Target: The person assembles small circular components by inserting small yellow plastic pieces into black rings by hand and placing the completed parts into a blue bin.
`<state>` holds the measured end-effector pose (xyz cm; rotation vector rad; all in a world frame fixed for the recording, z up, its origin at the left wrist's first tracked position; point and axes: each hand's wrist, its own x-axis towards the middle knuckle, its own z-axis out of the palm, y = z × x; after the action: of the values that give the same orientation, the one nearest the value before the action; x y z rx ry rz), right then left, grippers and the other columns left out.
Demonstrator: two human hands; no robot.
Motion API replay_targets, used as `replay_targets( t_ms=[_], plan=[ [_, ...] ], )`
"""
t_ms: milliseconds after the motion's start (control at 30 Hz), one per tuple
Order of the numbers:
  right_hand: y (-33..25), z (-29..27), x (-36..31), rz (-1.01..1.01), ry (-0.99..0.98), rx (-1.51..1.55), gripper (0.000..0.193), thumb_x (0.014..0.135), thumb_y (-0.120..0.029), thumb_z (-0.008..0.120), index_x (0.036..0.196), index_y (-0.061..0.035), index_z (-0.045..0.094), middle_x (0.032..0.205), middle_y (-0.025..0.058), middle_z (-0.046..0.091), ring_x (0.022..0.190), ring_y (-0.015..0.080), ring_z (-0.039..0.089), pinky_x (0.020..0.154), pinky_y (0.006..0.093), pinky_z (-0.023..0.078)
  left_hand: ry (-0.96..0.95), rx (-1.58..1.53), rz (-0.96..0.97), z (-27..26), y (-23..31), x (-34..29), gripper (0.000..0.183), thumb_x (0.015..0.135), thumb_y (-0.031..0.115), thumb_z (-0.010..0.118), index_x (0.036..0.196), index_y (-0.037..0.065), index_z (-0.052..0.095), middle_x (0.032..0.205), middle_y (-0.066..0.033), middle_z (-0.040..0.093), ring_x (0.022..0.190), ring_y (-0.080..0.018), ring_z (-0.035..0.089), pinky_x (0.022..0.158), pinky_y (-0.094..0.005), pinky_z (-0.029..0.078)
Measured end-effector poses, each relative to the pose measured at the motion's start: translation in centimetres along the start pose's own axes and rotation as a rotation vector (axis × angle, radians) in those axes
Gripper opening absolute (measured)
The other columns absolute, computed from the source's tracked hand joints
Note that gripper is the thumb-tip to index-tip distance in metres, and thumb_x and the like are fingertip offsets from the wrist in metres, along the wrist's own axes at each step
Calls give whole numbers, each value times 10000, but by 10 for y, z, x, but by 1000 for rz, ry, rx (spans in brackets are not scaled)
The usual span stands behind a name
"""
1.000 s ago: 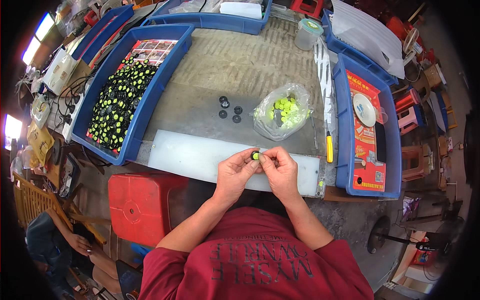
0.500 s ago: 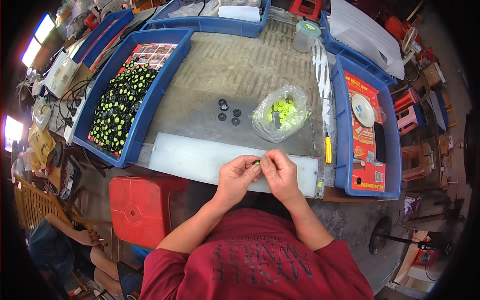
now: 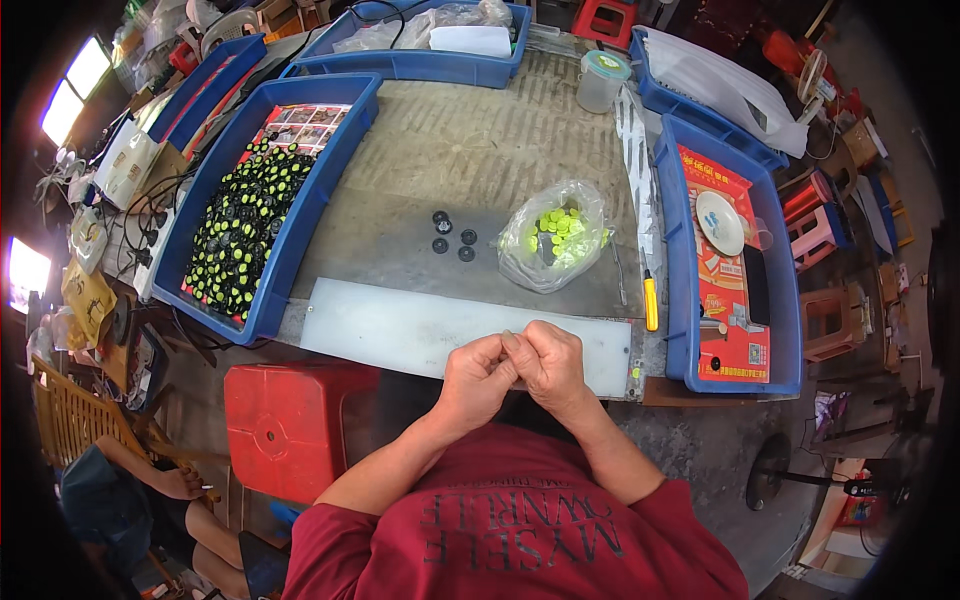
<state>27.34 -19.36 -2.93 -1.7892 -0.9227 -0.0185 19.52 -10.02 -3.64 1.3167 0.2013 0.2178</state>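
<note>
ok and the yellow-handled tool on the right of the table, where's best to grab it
Take it by the yellow handle, probably from above and slightly left. The handle is the thicker part and lies toward the person, with the narrow end pointing away. The blue tray stands close on its right, so the left side likely leaves more finger room.
</note>
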Motion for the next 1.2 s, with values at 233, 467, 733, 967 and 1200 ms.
replay_targets(
  t_ms=[233, 467, 733, 967, 1200],
  plan=[
    [0, 1, 1, -21, 10, 11, 333, 766, -176, 588, 531, -25, 407, 467, 106, 416, 394, 251, 412, 380, 339, 325, 20, -74, -35, 2, 3, -1, 85, 838, 46, 497, 838, -34, 525, 769, -46, 566, 675, -81, 533, 577, -212, 471],
    [-2, -1, 2, -25, 5, -2, 315, 764, -159, 589, 534, -25, 421, 466, 105, 425, 398, 256, 422, 387, 341, 328, 10, -108, -46, 2, 2, -1, 106, 844, 73, 498, 857, -30, 524, 779, -42, 563, 677, -81, 531, 579, -217, 467],
    [-5, 1, 3, -17, -9, 4, 337, 765, -157, 592, 528, -23, 393, 462, 109, 410, 392, 252, 402, 383, 343, 313, 4, -25, -34, -3, -2, -2, 113, 851, 87, 491, 829, -20, 519, 741, -30, 549, 654, -69, 515, 560, -208, 448],
    [-8, 1, 5, -27, -10, -2, 342, 766, -150, 592, 525, -18, 389, 461, 113, 405, 392, 249, 397, 384, 342, 309, -6, -81, -52, -3, 3, -1, 122, 854, 82, 480, 794, -21, 508, 735, -32, 545, 666, -78, 529, 586, -221, 472],
    [-11, 2, 8, -42, -2, 11, 337, 767, -147, 591, 528, -16, 393, 458, 109, 404, 396, 249, 400, 391, 341, 316, 10, -23, -63, -4, 6, 0, 116, 858, 54, 449, 795, -24, 507, 751, -38, 549, 679, -85, 541, 602, -230, 481]
  ],
)
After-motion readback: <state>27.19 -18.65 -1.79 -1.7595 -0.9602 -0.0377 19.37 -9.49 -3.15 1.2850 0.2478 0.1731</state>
